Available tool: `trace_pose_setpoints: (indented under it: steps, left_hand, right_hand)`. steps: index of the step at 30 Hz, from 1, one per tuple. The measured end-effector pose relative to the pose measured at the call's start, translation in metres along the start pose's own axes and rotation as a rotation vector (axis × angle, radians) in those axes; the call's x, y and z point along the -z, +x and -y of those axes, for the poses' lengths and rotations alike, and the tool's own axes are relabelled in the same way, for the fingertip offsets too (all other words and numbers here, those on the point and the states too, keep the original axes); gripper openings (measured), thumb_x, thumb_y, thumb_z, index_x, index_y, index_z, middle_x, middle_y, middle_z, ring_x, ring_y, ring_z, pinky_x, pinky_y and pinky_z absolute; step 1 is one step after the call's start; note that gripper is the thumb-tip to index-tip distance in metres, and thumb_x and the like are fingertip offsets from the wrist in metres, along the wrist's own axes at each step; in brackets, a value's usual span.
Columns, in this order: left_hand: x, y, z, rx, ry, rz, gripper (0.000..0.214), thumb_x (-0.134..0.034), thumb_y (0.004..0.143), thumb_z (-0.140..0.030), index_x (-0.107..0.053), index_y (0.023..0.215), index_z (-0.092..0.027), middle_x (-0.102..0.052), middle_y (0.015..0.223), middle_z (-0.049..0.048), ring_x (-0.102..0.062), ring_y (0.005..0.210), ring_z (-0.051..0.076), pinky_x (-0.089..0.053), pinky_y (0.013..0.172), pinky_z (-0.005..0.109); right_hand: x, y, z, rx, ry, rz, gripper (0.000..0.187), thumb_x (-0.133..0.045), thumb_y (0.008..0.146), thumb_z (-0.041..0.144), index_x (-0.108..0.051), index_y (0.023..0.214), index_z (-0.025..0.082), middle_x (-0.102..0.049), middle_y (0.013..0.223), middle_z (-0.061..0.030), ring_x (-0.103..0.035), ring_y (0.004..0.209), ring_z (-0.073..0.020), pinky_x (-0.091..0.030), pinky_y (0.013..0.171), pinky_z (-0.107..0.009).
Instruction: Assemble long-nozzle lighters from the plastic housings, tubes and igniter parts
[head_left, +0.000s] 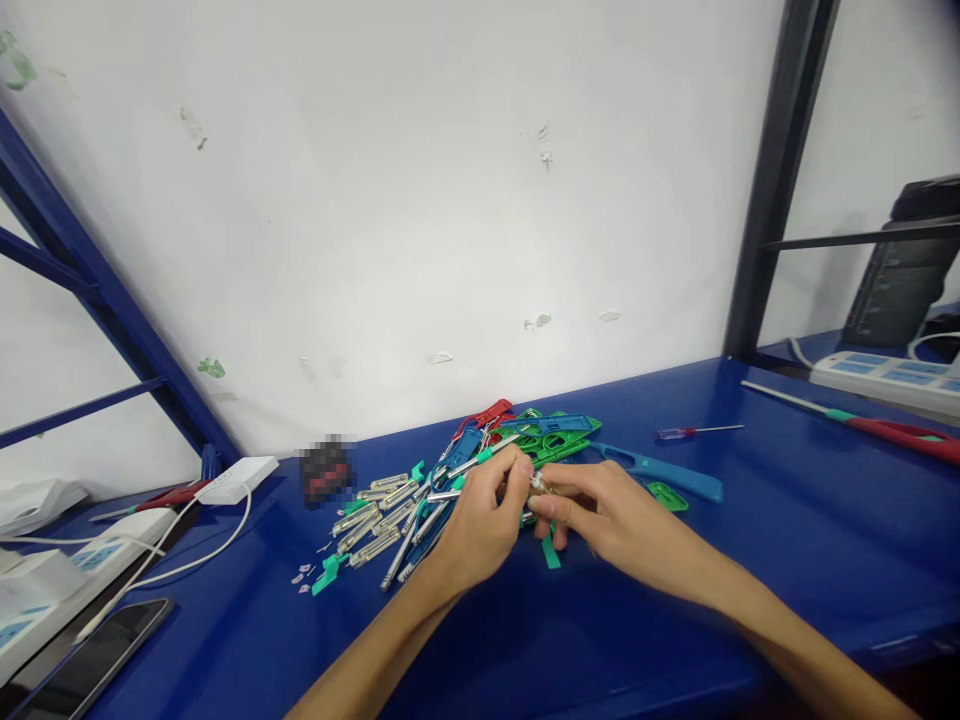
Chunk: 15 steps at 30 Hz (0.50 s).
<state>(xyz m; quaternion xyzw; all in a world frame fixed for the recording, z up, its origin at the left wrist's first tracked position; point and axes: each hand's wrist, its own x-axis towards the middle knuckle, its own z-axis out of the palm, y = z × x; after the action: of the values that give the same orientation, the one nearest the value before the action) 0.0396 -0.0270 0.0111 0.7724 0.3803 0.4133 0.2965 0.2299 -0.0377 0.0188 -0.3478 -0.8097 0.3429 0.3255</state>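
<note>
My left hand (487,518) and my right hand (600,508) meet over the front of a pile of lighter parts. Between their fingertips is a small whitish part (537,482), pinched from both sides; its exact kind is too small to tell. Just behind my left hand lies a metal tube with a teal end (486,455). A flat teal piece (551,552) shows below the fingers of my right hand. Clear tanks (375,546) and metal tubes (397,562) lie left of my left hand. Green handle shells (574,440) and a blue handle shell (675,474) lie behind and right.
A small screwdriver (694,432) lies at the right, with a red long-necked lighter (892,432) beyond it. Power strips (862,372) stand along the edge. On the left are a phone (101,655), a white adapter (238,480) and cables. A wall rises behind the blue table (247,610).
</note>
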Motion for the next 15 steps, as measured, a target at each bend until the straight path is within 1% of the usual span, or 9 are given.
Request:
trace_pose_setpoints:
  steps: [4,6,9,11,15]
  left_hand:
    - [0.0014,-0.0005,-0.0039,-0.006,0.014,0.004,0.045,-0.040,0.111,-0.050,-0.046,0.078,-0.021,-0.049,0.071,-0.0027,-0.046,0.066,0.015,-0.035,0.064,0.030]
    - [0.0016,-0.0005,-0.0059,-0.017,0.022,0.005,0.044,-0.040,0.111,-0.049,-0.045,0.077,-0.021,-0.048,0.071,-0.0027,-0.045,0.066,0.014,-0.035,0.064,0.030]
    - [0.0015,0.0006,-0.0077,-0.036,0.043,0.004,0.042,-0.040,0.111,-0.045,-0.043,0.076,-0.021,-0.046,0.070,-0.0030,-0.044,0.065,0.014,-0.034,0.063,0.029]
    - [0.0015,0.0019,-0.0077,-0.045,0.059,0.003,0.040,-0.041,0.110,-0.043,-0.043,0.076,-0.021,-0.046,0.069,-0.0031,-0.044,0.065,0.014,-0.033,0.062,0.029]
    - [0.0030,0.0042,-0.0067,-0.065,0.089,0.003,0.038,-0.040,0.109,-0.040,-0.043,0.076,-0.021,-0.047,0.070,-0.0030,-0.043,0.064,0.014,-0.033,0.062,0.029]
  right_hand:
    - [0.0020,-0.0008,0.0005,-0.018,0.119,0.056,0.045,-0.047,0.107,0.056,-0.069,0.092,0.020,-0.077,0.086,-0.0044,-0.073,0.073,-0.0170,-0.049,0.059,-0.024]
    - [0.0029,-0.0013,-0.0002,-0.024,0.145,0.073,0.047,-0.048,0.106,0.059,-0.070,0.095,0.020,-0.078,0.087,-0.0052,-0.073,0.073,-0.0173,-0.050,0.057,-0.024]
    - [0.0038,-0.0024,-0.0012,-0.024,0.148,0.080,0.044,-0.049,0.106,0.057,-0.071,0.096,0.020,-0.078,0.088,-0.0054,-0.073,0.076,-0.0178,-0.050,0.057,-0.024]
    - [0.0032,-0.0028,-0.0014,-0.020,0.119,0.055,0.040,-0.049,0.106,0.053,-0.070,0.094,0.021,-0.077,0.088,-0.0042,-0.072,0.076,-0.0173,-0.049,0.058,-0.024]
    - [-0.0007,-0.0029,-0.0014,0.005,-0.006,-0.058,0.034,-0.051,0.106,0.044,-0.062,0.083,0.022,-0.069,0.076,0.0006,-0.059,0.066,-0.0142,-0.040,0.060,-0.025]
